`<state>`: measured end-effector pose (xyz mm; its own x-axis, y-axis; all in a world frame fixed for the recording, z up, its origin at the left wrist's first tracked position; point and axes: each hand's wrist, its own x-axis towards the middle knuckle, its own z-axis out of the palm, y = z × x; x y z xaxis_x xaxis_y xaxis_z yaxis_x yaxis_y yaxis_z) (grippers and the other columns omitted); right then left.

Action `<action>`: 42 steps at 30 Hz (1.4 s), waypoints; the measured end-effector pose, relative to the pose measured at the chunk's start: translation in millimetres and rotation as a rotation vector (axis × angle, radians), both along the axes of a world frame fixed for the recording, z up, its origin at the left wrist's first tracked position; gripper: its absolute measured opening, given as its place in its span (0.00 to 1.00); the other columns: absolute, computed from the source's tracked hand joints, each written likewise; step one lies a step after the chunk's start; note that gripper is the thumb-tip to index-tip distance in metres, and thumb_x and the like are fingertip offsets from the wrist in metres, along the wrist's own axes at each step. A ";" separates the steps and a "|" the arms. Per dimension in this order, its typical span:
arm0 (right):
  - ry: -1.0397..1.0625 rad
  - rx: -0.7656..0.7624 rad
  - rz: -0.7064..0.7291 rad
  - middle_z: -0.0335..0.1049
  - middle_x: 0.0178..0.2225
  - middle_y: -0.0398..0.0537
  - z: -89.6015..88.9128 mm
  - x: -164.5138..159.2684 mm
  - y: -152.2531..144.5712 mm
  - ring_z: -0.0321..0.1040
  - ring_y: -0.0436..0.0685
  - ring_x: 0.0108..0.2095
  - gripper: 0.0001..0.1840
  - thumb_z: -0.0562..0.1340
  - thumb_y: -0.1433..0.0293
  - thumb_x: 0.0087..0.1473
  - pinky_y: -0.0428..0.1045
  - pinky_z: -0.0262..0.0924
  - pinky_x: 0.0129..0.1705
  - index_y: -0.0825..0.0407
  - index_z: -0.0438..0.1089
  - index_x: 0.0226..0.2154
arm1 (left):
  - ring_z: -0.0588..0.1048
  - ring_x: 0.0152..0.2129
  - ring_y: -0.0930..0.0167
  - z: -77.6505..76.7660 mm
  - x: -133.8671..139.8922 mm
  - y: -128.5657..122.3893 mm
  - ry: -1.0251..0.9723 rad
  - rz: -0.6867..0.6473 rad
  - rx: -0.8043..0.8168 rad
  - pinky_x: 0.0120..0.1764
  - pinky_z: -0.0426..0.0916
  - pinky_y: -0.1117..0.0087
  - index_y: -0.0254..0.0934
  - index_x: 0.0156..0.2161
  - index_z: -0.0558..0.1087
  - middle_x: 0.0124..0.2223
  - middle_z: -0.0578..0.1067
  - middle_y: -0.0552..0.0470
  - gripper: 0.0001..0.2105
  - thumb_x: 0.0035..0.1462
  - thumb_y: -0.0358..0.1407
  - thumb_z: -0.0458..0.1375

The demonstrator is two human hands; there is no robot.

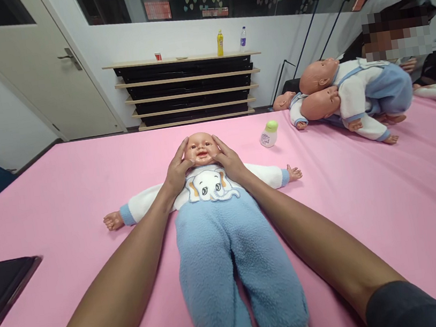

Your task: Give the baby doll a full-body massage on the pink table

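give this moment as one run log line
doll: face up, arms spread, on pink cover | left hand: against one side of its face | right hand: against the other | green-capped bottle: on same cover

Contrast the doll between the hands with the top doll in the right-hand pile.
The near doll lies on its back on the pink surface; the top doll rests on other dolls.
The near doll's arms spread wide; the top doll's visible arm hangs down.
The left hand and right hand touch the near doll's face, not the top doll's.
Both wear white and blue.
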<state>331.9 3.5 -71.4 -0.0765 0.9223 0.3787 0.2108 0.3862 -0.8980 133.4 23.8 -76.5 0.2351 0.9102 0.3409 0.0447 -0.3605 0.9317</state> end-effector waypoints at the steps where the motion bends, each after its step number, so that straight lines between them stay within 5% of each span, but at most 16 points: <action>1: 0.001 0.001 0.008 0.50 0.67 0.38 0.0 -0.2 -1.0 0.46 0.60 0.68 0.41 0.61 0.59 0.53 0.56 0.44 0.69 0.44 0.50 0.67 | 0.67 0.57 0.56 0.9 0.3 -1.3 -0.001 -0.002 0.017 0.61 0.59 0.49 0.47 0.67 0.55 0.64 0.64 0.48 0.36 0.53 0.39 0.59; 6: 0.003 0.025 0.040 0.46 0.68 0.44 0.3 -1.2 -6.9 0.46 0.63 0.68 0.53 0.68 0.52 0.46 0.57 0.47 0.68 0.46 0.46 0.68 | 0.68 0.57 0.55 7.3 1.8 -10.6 0.006 -0.070 0.015 0.58 0.64 0.50 0.47 0.69 0.48 0.66 0.61 0.44 0.47 0.48 0.42 0.67; 12: 0.006 0.004 0.043 0.46 0.68 0.43 0.9 -0.7 -6.2 0.47 0.64 0.67 0.52 0.68 0.53 0.47 0.58 0.49 0.67 0.44 0.46 0.68 | 0.68 0.56 0.56 6.2 0.7 -8.1 0.021 -0.041 0.016 0.57 0.65 0.51 0.48 0.68 0.51 0.66 0.61 0.46 0.44 0.49 0.40 0.66; 20: 0.009 0.001 -0.002 0.50 0.67 0.37 -1.4 0.4 1.4 0.46 0.59 0.68 0.37 0.58 0.60 0.56 0.56 0.43 0.69 0.44 0.52 0.66 | 0.66 0.58 0.56 0.3 -0.2 0.4 -0.008 0.001 0.036 0.60 0.61 0.50 0.46 0.67 0.56 0.66 0.61 0.50 0.36 0.52 0.37 0.59; 26: -0.009 0.032 0.036 0.46 0.68 0.43 -2.3 -0.6 -3.8 0.46 0.63 0.68 0.52 0.68 0.53 0.47 0.57 0.48 0.67 0.45 0.47 0.68 | 0.67 0.57 0.55 7.6 2.4 -10.8 0.017 -0.058 0.006 0.58 0.65 0.52 0.47 0.69 0.48 0.66 0.60 0.44 0.48 0.46 0.41 0.68; 38: -0.021 -0.007 -0.023 0.50 0.67 0.38 -1.0 0.8 2.2 0.45 0.59 0.68 0.37 0.57 0.60 0.56 0.56 0.41 0.70 0.44 0.52 0.66 | 0.66 0.58 0.56 -1.5 -0.6 1.7 0.018 -0.006 0.058 0.60 0.62 0.51 0.46 0.67 0.54 0.66 0.61 0.48 0.38 0.52 0.38 0.61; 42: -0.015 0.016 0.014 0.48 0.68 0.41 1.4 -0.7 -5.1 0.47 0.62 0.67 0.46 0.64 0.54 0.51 0.57 0.46 0.68 0.45 0.49 0.67 | 0.67 0.57 0.55 2.2 0.7 -4.4 0.029 -0.032 0.051 0.58 0.64 0.52 0.46 0.69 0.51 0.66 0.61 0.46 0.43 0.50 0.41 0.64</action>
